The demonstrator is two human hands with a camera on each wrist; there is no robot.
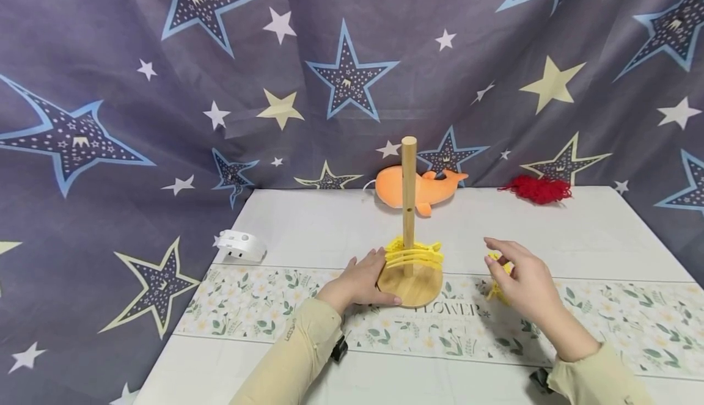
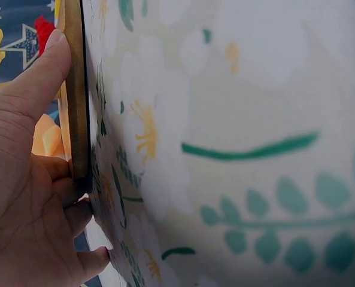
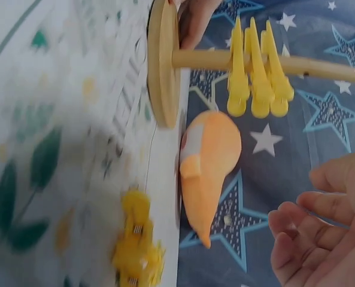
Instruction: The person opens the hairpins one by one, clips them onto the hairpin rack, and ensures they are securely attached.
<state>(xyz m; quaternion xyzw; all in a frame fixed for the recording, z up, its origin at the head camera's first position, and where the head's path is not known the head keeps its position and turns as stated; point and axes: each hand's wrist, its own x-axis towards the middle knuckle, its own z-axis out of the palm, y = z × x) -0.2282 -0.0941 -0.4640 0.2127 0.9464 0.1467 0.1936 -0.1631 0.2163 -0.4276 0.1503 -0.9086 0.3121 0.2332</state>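
A wooden stand (image 1: 409, 197), a round base with an upright post, stands in the middle of the table. My left hand (image 1: 360, 280) holds the base's rim from the left; in the left wrist view the thumb (image 2: 45, 78) lies over it and the other fingers sit at its lower edge. Several yellow plastic pieces (image 3: 261, 89) with long pointed ends hang around the lower post. To the right, my right hand (image 1: 525, 277) hovers with loosely bent fingers, holding nothing. Beneath it, partly hidden in the head view, lies another yellow plastic piece (image 3: 138, 251) on the table.
Behind the stand lies an orange plush whale (image 1: 434, 191). A red tangle of yarn (image 1: 539, 189) is at the back right, and a white device (image 1: 241, 245) sits at the left edge. A star-patterned curtain (image 1: 330, 142) hangs behind the white table (image 1: 308, 222).
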